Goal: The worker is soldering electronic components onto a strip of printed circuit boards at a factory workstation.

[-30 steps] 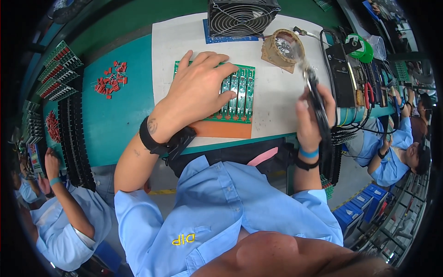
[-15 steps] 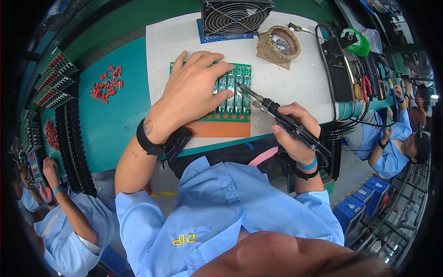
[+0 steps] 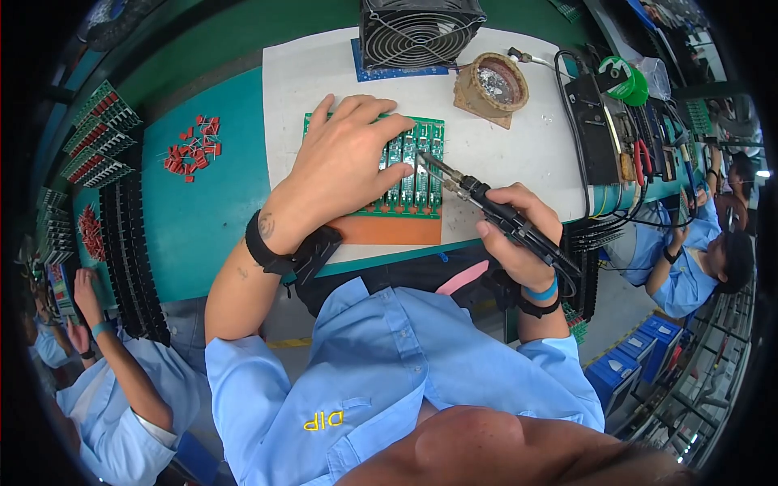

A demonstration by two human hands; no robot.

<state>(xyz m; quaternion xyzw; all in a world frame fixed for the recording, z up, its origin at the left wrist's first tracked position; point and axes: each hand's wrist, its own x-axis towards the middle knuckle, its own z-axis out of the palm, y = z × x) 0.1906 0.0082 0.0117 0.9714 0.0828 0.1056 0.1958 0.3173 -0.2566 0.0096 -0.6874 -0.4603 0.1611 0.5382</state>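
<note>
A green circuit board panel made of several narrow strips lies on an orange-brown plate. Flat across its left part rests my left hand, fingers spread and thumb pointing right over the strips. My right hand is closed around a black soldering iron with a thin metal guide tube beside its tip. The tip reaches the right-hand strips, close to my left thumb; whether it touches a joint is too small to tell. My left hand and wrist hide the panel's left side.
A caged fan stands at the back, beside a round solder pot. Red components lie loose on the green mat. At right are a black holder, a green spool, hand tools and cables. Co-workers sit on both sides.
The whole scene has shifted slightly down and right in view. My left hand stays on the panel, and the iron's tip remains over nearly the same strips.
</note>
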